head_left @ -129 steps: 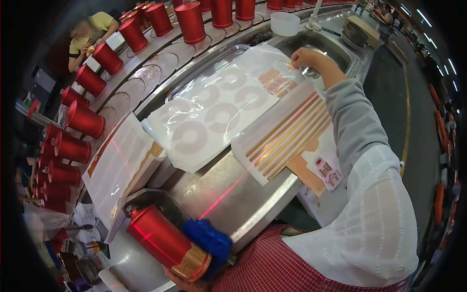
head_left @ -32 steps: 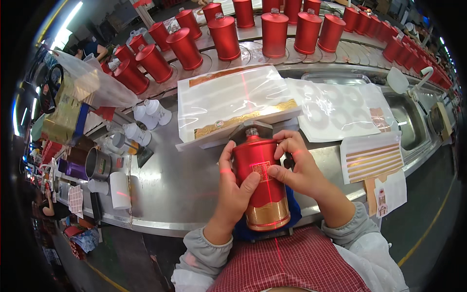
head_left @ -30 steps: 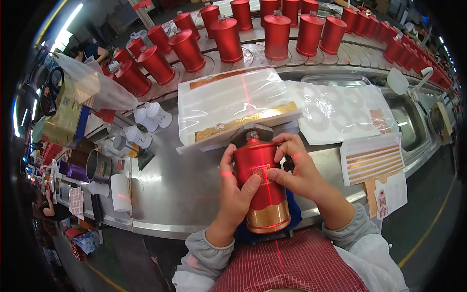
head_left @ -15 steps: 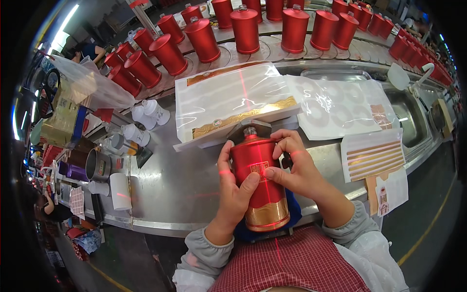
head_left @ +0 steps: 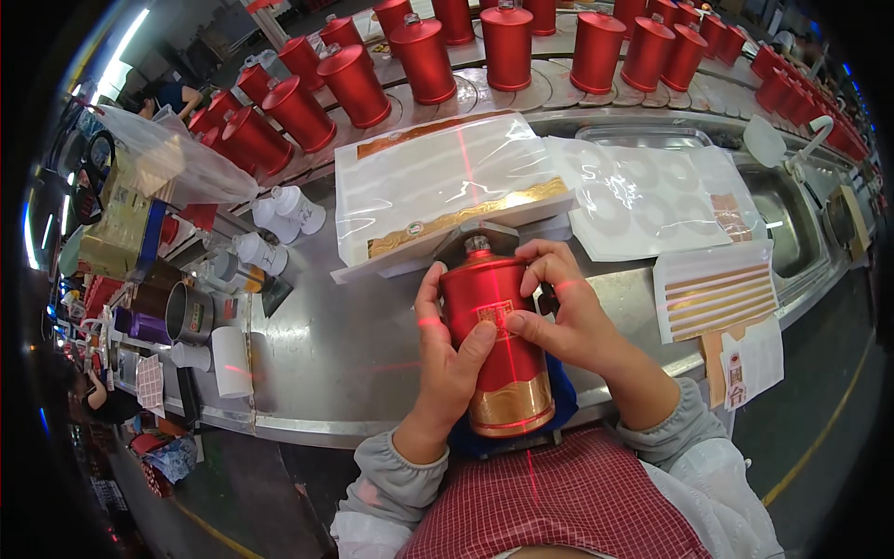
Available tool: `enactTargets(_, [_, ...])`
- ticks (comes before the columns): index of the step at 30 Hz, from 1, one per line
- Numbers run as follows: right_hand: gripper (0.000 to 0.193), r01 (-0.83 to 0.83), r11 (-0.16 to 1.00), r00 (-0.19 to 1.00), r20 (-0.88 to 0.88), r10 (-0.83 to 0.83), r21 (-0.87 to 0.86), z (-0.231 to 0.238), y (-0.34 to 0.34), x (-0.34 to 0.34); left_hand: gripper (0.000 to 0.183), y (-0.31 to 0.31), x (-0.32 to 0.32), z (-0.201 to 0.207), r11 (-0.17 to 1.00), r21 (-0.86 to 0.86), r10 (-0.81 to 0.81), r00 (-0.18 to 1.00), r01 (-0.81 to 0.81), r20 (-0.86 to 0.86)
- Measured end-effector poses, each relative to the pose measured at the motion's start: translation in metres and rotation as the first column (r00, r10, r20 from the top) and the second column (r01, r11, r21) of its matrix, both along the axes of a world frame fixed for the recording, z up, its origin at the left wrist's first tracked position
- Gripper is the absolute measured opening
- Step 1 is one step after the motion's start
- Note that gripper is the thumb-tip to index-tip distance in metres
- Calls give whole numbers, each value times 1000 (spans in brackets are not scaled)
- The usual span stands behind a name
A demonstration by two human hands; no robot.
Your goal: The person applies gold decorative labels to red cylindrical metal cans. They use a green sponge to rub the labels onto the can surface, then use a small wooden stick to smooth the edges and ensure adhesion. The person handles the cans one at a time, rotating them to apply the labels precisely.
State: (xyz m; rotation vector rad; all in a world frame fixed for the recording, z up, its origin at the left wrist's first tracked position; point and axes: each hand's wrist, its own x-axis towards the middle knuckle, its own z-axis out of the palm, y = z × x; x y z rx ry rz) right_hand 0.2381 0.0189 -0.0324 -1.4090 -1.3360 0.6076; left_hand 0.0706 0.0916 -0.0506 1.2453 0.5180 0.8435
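A red cylindrical bottle (head_left: 495, 345) with a gold band near its base and a small grey cap lies tilted against a blue pad at the edge of the steel bench. My left hand (head_left: 447, 359) wraps its left side, thumb across the front. My right hand (head_left: 568, 312) grips its right side, with thumb and fingers pressing a small square label in the middle of the bottle. A red laser line runs down the bottle's front.
A clear-wrapped sheet of gold strip labels (head_left: 447, 191) lies just beyond the bottle. Round-sticker sheets (head_left: 652, 196) and striped label sheets (head_left: 712, 293) lie to the right. Several red bottles (head_left: 424, 61) ride a curved conveyor behind. White caps (head_left: 289, 210) and cups stand at the left.
Both hands stay on the bottle, fingers shifting slightly over the label. The red bottles on the conveyor have moved along to the left. Earliest, my right hand reached far across the label sheets.
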Motion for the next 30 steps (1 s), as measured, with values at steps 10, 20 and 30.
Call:
enactTargets(10, [18, -155, 986, 786, 612, 85, 63, 63, 21, 11, 76, 1, -6, 1, 984, -156, -54, 983, 82, 174])
enactTargets(20, [13, -273, 933, 670, 743, 11, 232, 70, 61, 16, 73, 6, -12, 4, 969, -199, -98, 968, 146, 233])
enactTargets(30, [15, -426, 900, 847, 389, 362, 89, 50, 10, 19, 76, 3, -14, -3, 969, -166, -138, 961, 180, 241])
